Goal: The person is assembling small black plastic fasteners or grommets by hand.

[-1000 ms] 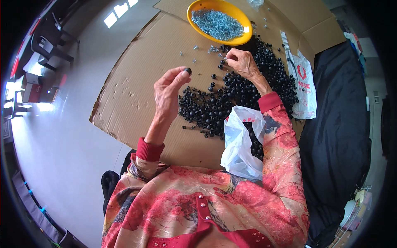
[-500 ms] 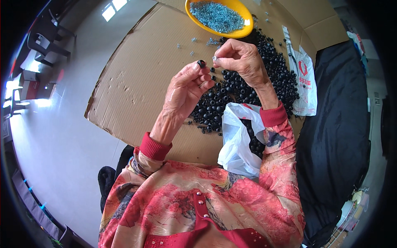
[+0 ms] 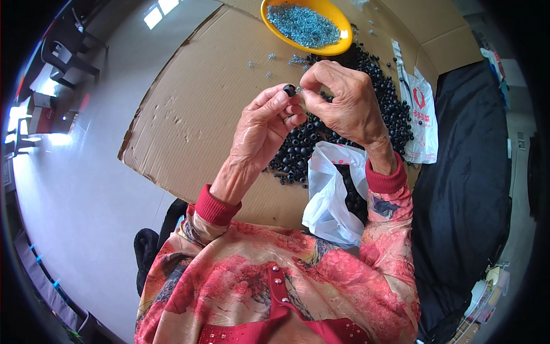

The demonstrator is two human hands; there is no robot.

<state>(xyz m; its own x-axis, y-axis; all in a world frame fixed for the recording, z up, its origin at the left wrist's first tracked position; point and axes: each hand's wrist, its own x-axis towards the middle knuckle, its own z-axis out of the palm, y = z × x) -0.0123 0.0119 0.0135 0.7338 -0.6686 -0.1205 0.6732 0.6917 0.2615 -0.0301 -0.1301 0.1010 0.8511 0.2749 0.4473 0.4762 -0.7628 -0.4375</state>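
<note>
Between the thumb and forefinger of my left hand [image 3: 264, 118] is a round black bead [image 3: 289, 90] with a hole in it. My right hand [image 3: 342, 98] pinches a small clear piece [image 3: 299, 90] right against the bead's right side; whether it is inside the hole I cannot tell. Below and behind the hands, many loose black beads [image 3: 295, 150] are heaped on a cardboard sheet [image 3: 189, 109]. Beyond them stands a yellow bowl [image 3: 345, 41] full of small, clear bluish pieces [image 3: 303, 26].
An opened white plastic bag [image 3: 329, 200] with black beads inside lies near my right forearm. Another white bag with red print [image 3: 423, 114] lies flat at the right, beside black fabric [image 3: 461, 189]. A few clear pieces [image 3: 269, 74] are scattered on the cardboard. Dark chairs [image 3: 69, 57] stand far left.
My right hand has come down and left, bringing the clear piece up against the black bead. My left hand has shifted slightly right, still pinching the bead.
</note>
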